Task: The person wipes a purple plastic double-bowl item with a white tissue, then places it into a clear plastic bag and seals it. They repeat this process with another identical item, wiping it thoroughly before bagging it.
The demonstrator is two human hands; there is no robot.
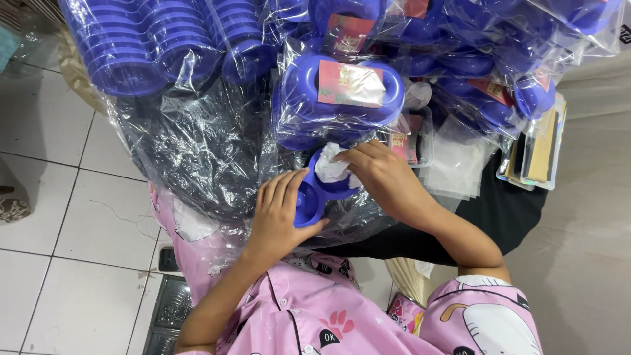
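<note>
Many blue plastic goods are heaped at the top of the view; entries run from largest to smallest, each placed relative to the blue double dish point(314, 192) held at centre.

1. Stacked blue bowls point(141, 46), up and left of the dish, sleeved in clear film.
2. Black plastic-wrapped bundle point(197, 154), left of the dish, glossy and crumpled.
3. Wrapped blue container point(338, 98), just above the dish, bagged, with a pink card on top.
4. Clear bags point(457, 161), right of the dish, flat and loose.
5. Blue double dish, two joined round cups, held tilted above the lap. It is judged light, stiff and smooth, likely slippery under film; the rim beside the narrow waist is judged the surest place to take hold.
6. Left hand point(279, 213), its grip closed around the lower cup, thumb beneath and fingers over the rim.
7. Right hand point(381, 174), its grip pinched on the white tissue point(332, 164).
8. White tissue, in the upper cup, judged soft, weightless and easily torn.
</note>
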